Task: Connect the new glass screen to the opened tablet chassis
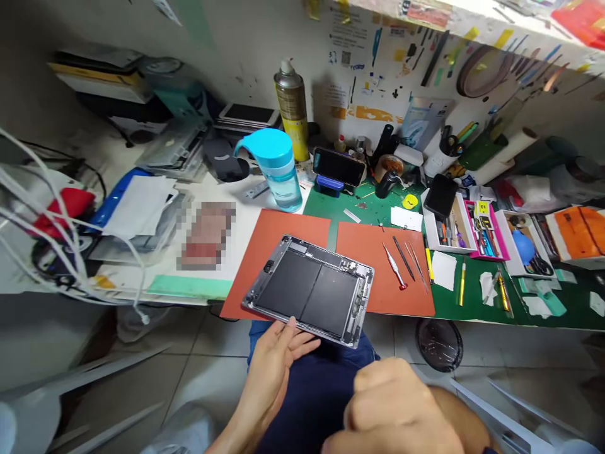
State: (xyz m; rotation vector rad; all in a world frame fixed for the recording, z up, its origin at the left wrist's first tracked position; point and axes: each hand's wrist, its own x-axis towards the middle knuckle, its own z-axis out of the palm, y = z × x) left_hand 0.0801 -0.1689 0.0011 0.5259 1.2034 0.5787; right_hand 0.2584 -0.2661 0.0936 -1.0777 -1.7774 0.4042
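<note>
An opened tablet (309, 287), its black battery cells and inner boards exposed, lies tilted across an orange-brown mat (293, 224) and juts over the table's front edge. My left hand (276, 353) grips its near edge, thumb on the rim and fingers underneath. Close to the camera, my right hand (397, 403) is raised with curled fingers, apart from the tablet; whatever it may hold is hidden. On the second orange-brown mat (354, 246) to the right lie a screwdriver (394, 265) with a red end, a dark slim tool (404, 258) and tweezers (418, 265).
Behind the tablet stand a blue-lidded water bottle (278, 170), a spray can (290, 107) and a phone (339, 167) on a blue stand. Tool boxes (449, 221) line the right side. White cables (70, 233) hang at the left. A round bin (439, 343) is below the table.
</note>
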